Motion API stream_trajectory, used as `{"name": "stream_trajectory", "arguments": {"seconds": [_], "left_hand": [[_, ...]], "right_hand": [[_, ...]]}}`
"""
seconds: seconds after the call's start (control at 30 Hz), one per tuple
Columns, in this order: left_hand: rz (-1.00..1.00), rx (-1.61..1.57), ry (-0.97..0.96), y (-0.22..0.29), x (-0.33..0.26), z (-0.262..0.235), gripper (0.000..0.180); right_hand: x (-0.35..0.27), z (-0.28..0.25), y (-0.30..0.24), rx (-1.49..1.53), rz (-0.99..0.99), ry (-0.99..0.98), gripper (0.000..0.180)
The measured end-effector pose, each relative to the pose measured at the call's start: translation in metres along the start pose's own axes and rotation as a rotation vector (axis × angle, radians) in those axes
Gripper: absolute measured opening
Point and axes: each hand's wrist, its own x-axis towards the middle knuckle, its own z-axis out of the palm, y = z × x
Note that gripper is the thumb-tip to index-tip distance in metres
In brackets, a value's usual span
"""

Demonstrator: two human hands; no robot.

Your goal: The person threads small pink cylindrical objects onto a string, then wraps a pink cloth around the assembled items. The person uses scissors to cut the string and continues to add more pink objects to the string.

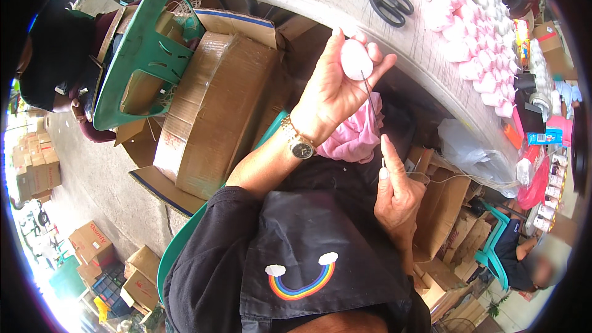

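My left hand point(327, 95), palm up with a watch at the wrist, holds a smooth white egg-shaped piece point(356, 60) between thumb and fingers. A long thin needle point(369, 95) meets the lower edge of that piece. Lower and to the right, my right hand point(399, 200) pinches the needle's near end between thumb and fingers. Pale string point(441, 180) trails rightward from beside this hand. Bunched pink cloth point(350, 139) lies on my lap, below the left hand.
Black-handled scissors point(391, 6) and rows of pink and white bundles point(478, 55) lie on the table point(345, 9). A big cardboard box point(216, 111) and a green chair point(145, 55) stand left. Clear plastic point(472, 148) hangs at right. Other people sit at both sides.
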Motion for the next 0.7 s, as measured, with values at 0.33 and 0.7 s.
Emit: {"name": "stream_trajectory", "arguments": {"seconds": [0.33, 0.7], "left_hand": [[0.139, 0.299, 0.067, -0.004, -0.003, 0.007, 0.032], [0.382, 0.741, 0.007, -0.028, -0.013, 0.009, 0.031]], "right_hand": [[0.000, 0.001, -0.005, -0.008, 0.056, -0.038, 0.055], [0.003, 0.005, -0.004, 0.167, 0.216, -0.093, 0.043]]}}
